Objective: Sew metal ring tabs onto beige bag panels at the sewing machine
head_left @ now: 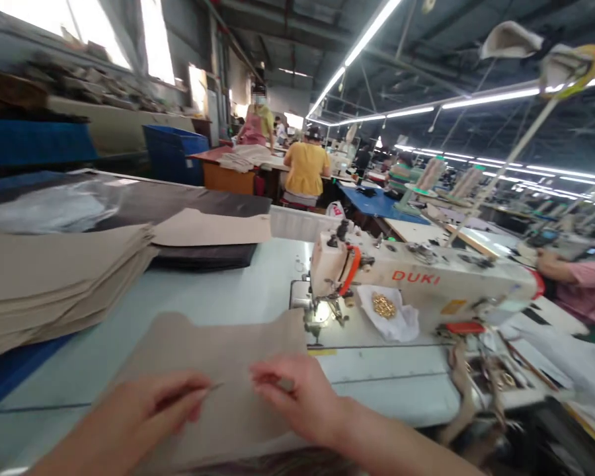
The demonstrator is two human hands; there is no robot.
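A beige cut fabric panel (218, 347) lies on the pale sewing table in front of me, its right corner beside the needle area of the sewing machine (377, 277). Over the panel, my left hand (149, 410) pinches a small, thin, dark item (218, 385) whose kind is too blurred to tell. My right hand (297, 393) faces it a short way off, thumb and fingers closed together. Anything between those right fingertips is hidden or too small to make out. Small gold metal pieces (383, 306) sit on a white cloth (404, 322) against the machine.
Stacked beige panels (54, 277) rise at the left, with another beige panel (213, 228) over dark pieces (203, 256) behind. A clear plastic bag (54, 206) lies farther back. Fabric strips (459, 390) hang at the right. Co-workers sit and stand at other tables.
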